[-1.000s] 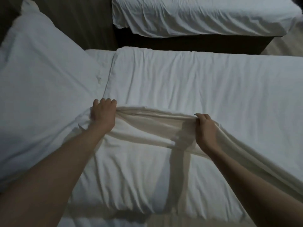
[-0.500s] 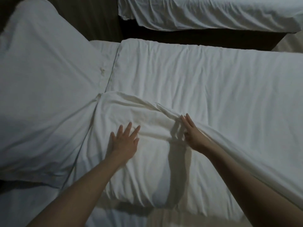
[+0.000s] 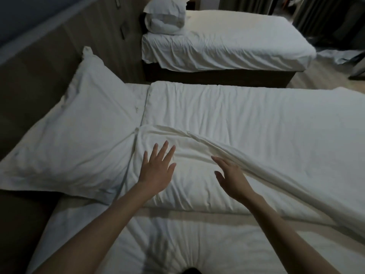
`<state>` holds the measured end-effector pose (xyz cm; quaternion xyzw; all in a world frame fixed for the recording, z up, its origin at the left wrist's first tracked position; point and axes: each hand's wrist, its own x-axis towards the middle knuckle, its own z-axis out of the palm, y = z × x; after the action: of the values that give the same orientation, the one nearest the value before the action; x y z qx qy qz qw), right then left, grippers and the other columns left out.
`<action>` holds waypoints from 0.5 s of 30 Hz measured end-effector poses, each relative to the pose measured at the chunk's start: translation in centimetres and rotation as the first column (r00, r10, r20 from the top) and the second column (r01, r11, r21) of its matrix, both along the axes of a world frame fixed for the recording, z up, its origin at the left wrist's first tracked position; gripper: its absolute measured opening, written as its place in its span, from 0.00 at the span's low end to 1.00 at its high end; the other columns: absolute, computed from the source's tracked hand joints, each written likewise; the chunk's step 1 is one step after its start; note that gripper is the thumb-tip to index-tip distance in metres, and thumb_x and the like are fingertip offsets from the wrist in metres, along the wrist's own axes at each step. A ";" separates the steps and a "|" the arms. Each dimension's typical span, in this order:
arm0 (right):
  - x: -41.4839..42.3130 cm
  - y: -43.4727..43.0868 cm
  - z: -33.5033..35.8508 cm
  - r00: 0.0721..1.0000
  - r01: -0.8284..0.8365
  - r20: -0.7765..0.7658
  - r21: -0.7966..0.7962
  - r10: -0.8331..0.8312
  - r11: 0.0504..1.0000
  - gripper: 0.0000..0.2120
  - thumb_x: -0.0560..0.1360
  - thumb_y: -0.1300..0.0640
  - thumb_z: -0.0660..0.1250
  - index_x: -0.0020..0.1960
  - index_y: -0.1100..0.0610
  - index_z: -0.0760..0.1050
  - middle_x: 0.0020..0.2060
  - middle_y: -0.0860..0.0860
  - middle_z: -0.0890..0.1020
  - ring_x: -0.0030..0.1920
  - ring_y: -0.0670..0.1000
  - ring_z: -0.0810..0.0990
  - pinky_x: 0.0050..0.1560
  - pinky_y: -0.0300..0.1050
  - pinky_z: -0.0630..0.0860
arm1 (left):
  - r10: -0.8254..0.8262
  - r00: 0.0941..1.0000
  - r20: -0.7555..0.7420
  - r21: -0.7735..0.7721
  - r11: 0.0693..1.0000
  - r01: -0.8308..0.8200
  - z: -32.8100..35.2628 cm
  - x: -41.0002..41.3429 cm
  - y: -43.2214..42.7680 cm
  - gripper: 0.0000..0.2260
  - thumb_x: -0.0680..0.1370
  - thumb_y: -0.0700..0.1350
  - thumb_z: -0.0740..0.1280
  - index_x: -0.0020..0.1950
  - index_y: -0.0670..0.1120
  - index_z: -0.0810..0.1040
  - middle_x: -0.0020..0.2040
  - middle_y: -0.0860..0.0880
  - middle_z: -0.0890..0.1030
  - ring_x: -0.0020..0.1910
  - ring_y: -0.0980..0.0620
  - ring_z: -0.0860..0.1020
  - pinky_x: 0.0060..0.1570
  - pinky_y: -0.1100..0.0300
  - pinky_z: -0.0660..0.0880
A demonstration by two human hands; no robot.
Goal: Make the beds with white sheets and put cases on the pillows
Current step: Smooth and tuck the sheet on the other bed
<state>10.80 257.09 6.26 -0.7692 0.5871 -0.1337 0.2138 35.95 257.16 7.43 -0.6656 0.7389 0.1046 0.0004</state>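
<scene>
Left hand point(image 3: 157, 173) and right hand point(image 3: 231, 179) have released the sheet point(image 3: 262, 171), fingers now spread.

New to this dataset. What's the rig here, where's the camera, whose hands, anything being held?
There is no robot here, only a person's two bare hands. The single view comes from a wide-angle camera on the person's head, looking forward and down, so both arms enter from the bottom. The left hand and right hand are open with fingers spread over a white duvet, which has a loose fold running across it, on the near bed. Neither grip holds anything. A cased pillow lies to the left. Behind is a second bed with a white sheet and a pile of pillows.
</scene>
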 end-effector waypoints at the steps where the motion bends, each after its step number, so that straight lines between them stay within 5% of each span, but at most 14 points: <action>1: 0.0 2.0 1.0 1.000 0.001 0.001 -0.018 -0.001 1.000 0.24 0.79 0.58 0.62 0.74 0.52 0.64 0.70 0.50 0.71 0.69 0.54 0.70 0.67 0.60 0.67 | -0.022 1.000 0.001 -0.021 1.000 0.022 1.2 0.0 1.8 0.26 0.83 0.56 0.48 0.79 0.56 0.42 0.79 0.54 0.40 0.78 0.48 0.40 0.75 0.45 0.44; 10: -1.7 19.3 9.3 0.985 0.165 -0.041 -0.084 -0.169 0.983 0.26 0.80 0.57 0.60 0.76 0.49 0.59 0.74 0.46 0.65 0.73 0.50 0.64 0.74 0.59 0.53 | -0.226 0.974 -0.031 -0.231 0.949 0.213 9.4 -2.7 13.8 0.25 0.82 0.57 0.46 0.79 0.54 0.45 0.79 0.52 0.44 0.78 0.47 0.43 0.74 0.44 0.45; 15: -4.5 25.8 11.2 0.964 0.238 -0.095 -0.119 -0.250 0.964 0.26 0.79 0.58 0.62 0.76 0.50 0.61 0.73 0.48 0.66 0.71 0.51 0.65 0.74 0.61 0.56 | -0.342 0.938 -0.054 -0.248 0.915 0.319 10.2 -6.4 18.5 0.26 0.82 0.57 0.49 0.79 0.54 0.45 0.79 0.53 0.44 0.78 0.47 0.45 0.74 0.43 0.44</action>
<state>6.27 282.85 17.49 -0.7073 0.6803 -0.1482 0.1221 29.55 275.70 17.59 -0.5206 0.8471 0.0464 -0.0964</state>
